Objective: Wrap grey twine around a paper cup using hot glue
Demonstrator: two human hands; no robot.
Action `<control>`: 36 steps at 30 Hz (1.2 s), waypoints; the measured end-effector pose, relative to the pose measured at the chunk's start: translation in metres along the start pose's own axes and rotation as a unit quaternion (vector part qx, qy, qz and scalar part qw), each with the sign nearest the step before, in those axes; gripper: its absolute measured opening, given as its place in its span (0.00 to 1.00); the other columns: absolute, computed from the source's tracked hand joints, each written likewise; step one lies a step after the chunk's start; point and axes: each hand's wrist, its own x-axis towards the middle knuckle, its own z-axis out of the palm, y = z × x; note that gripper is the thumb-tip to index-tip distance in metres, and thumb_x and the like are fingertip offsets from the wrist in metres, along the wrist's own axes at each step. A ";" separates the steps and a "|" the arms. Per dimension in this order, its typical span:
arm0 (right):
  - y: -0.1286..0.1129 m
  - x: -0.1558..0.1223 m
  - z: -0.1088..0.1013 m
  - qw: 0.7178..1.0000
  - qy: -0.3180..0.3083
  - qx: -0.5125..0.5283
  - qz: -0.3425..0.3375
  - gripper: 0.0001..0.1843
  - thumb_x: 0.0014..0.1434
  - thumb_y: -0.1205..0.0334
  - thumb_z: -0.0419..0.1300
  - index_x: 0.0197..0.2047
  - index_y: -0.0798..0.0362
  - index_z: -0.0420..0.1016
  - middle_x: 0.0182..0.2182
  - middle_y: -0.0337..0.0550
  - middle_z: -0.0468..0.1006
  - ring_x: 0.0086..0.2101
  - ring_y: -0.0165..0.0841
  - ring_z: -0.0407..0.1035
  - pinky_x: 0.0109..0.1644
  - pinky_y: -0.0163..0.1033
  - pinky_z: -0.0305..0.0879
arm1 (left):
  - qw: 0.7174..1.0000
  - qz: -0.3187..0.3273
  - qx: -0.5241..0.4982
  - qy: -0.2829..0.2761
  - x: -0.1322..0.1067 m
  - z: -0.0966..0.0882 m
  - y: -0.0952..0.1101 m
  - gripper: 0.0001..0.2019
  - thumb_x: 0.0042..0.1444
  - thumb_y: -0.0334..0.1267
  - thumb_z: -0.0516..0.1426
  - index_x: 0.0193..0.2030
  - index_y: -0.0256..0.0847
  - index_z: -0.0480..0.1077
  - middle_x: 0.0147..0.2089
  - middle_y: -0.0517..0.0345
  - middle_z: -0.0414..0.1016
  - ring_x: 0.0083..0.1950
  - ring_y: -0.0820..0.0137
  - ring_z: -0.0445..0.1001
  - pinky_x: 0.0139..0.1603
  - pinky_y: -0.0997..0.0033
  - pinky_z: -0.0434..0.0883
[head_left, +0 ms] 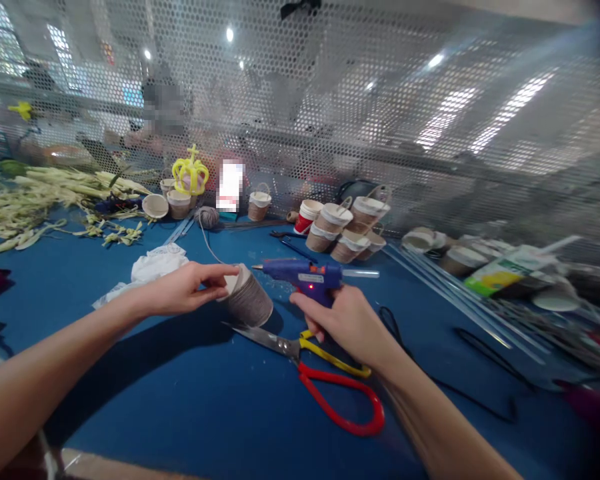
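My left hand (187, 288) grips the rim of a paper cup (251, 300) wound with grey-brown twine, which is tilted on the blue table. A strand of twine runs from the cup back to a ball of twine (209, 217). In my right hand (347, 320) is a blue glue gun (305, 273) with a red light on and a clear glue stick out of its back. Its nozzle points left, close above the cup but apart from it. Below lie scissors (283, 345) with one yellow and one red handle, their blades beside the cup.
Several twine-wrapped cups (350, 243) stand at the back, near a yellow crown (191, 177) and a lit phone (230, 187). Pale dried husks (45, 193) cover the far left; white cloth (157, 263) lies nearer. Clear glue sticks (455, 293) and a black cord (445, 383) are on the right.
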 end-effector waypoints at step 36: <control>-0.066 0.078 0.026 0.949 -0.154 -0.242 -0.132 0.31 0.57 0.42 0.42 0.26 0.58 0.74 0.20 0.43 0.72 0.22 0.28 0.63 0.26 0.32 0.54 | 0.993 0.076 0.087 0.036 -0.002 0.003 0.008 0.17 0.56 0.32 0.50 0.53 0.38 0.63 0.36 0.53 0.76 0.34 0.70 0.73 0.34 0.74 0.66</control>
